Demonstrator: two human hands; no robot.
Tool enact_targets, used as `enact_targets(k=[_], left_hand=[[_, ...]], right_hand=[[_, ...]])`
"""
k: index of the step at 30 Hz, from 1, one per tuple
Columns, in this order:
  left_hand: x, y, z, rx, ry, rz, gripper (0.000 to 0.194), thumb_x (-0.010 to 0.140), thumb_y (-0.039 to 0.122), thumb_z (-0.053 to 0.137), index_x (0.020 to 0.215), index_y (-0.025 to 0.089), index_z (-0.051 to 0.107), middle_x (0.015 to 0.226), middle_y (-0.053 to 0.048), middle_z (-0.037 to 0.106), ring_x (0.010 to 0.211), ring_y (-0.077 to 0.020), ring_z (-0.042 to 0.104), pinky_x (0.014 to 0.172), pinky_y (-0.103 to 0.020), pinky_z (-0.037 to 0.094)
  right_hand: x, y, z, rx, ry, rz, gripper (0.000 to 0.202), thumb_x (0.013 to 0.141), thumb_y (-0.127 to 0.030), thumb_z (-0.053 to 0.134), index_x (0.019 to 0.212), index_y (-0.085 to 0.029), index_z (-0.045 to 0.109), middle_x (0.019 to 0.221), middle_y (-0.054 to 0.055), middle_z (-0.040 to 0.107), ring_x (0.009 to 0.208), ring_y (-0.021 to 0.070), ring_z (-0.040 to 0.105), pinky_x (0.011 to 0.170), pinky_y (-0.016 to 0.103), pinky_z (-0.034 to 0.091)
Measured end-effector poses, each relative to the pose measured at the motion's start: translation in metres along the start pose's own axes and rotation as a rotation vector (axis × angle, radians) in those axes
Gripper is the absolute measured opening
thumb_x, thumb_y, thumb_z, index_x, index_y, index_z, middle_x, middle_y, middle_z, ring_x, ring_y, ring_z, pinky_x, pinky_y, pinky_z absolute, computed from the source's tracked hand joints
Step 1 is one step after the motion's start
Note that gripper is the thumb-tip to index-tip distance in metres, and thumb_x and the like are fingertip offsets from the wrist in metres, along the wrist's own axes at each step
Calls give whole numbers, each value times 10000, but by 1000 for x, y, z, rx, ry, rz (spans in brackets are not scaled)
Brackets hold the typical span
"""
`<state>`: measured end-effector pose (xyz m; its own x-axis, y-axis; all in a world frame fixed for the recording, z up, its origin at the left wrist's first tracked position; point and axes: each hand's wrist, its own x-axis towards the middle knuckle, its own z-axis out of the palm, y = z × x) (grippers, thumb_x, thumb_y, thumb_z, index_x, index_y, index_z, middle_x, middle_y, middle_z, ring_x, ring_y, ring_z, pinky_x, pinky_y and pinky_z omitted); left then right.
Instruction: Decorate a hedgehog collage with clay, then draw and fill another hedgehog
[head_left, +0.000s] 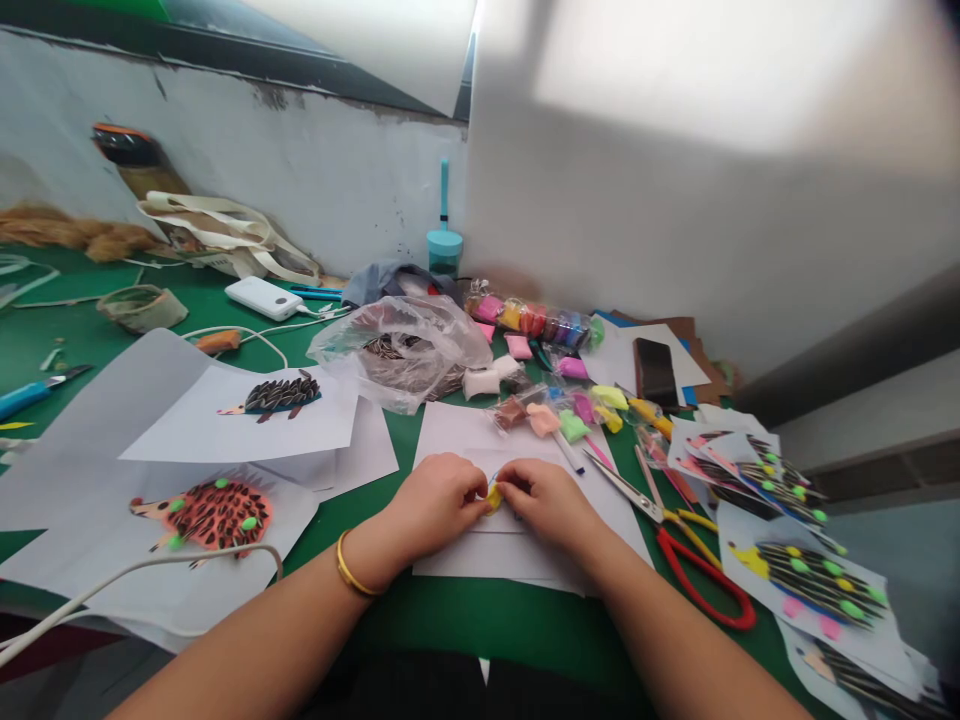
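Both of my hands meet over white paper (525, 560) at the middle of the green table. Between the fingertips is a small piece of yellow clay (494, 497), low on the sheet. My left hand (446, 500), with a yellow bangle on its wrist, pinches the clay from the left. From the right, my right hand (544, 500) has its thumb and fingers pressed together at the clay's other side. The fingers hide part of the clay and of the paper beneath. Just beyond the hands lie a white marker (568, 452) and packets of coloured clay (543, 420).
Red-handled scissors (660, 512) lie right of the paper. Hedgehog pictures (206, 515) are at the left, with more (817, 580) at the right. A plastic bag of seeds (401, 350), a phone (655, 370) and a white power bank (264, 298) sit farther back. A cable crosses the left side.
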<state>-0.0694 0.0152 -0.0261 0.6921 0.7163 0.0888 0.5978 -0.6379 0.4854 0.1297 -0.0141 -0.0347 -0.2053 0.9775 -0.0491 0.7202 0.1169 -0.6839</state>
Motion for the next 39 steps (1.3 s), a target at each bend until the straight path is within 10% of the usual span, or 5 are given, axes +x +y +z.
enact_targets(k=[25,39], left_hand=[[0,-5,5,16,14,32,160,824,281,681,969,214,689,912,-42,664,890,-210,603,797,-329,451],[1,-3,4,-23,3,-26,276,838,311,672,1089,199,652,907,-37,672,917,-226,605,836,-359,459]], right_hand=[[-14,0,-21,-152,99,-116,264,902,-187,511,1050,-237,724,1017,63,705,944,209,647,872,356,502],[-33,3,3,-353,48,-255,367,916,-167,483,1227,-236,666,896,79,628,844,213,573,756,334,469]])
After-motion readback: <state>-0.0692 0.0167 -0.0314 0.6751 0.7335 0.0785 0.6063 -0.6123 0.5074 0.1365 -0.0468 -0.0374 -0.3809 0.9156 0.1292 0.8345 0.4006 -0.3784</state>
